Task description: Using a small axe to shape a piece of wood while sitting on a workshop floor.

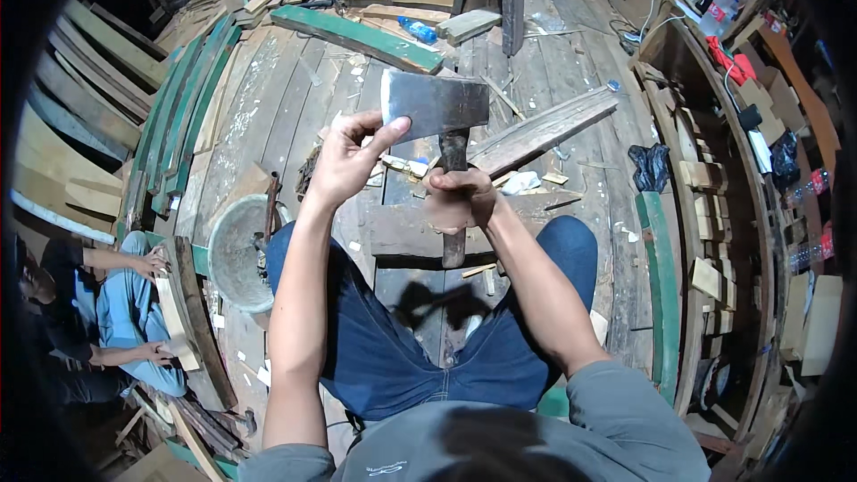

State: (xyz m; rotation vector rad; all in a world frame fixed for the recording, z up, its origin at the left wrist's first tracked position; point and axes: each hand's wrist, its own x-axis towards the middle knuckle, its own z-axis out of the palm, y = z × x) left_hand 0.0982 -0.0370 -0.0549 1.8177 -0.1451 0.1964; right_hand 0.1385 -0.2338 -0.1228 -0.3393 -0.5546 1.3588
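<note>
An axe with a broad, dark steel head [446, 103] and a short, dark handle [453, 248] is held upright in front of me. My left hand [357, 152] grips the head at its bright edge, thumb on the flat face and fingers curled at the edge. My right hand [460, 201] is closed round the handle below the head. Beneath the handle lies a dark wooden block [402, 236] between my knees, with a weathered plank [544, 134] slanting away to the right behind it.
A grey basin [237, 263] stands left of my leg. A co-worker [125, 312] sits at far left, hands on a board [177, 321]. Green planks [357, 36] lie ahead and at both sides. A wooden rack [714, 214] with offcuts runs along the right, near a black plastic bag [650, 165].
</note>
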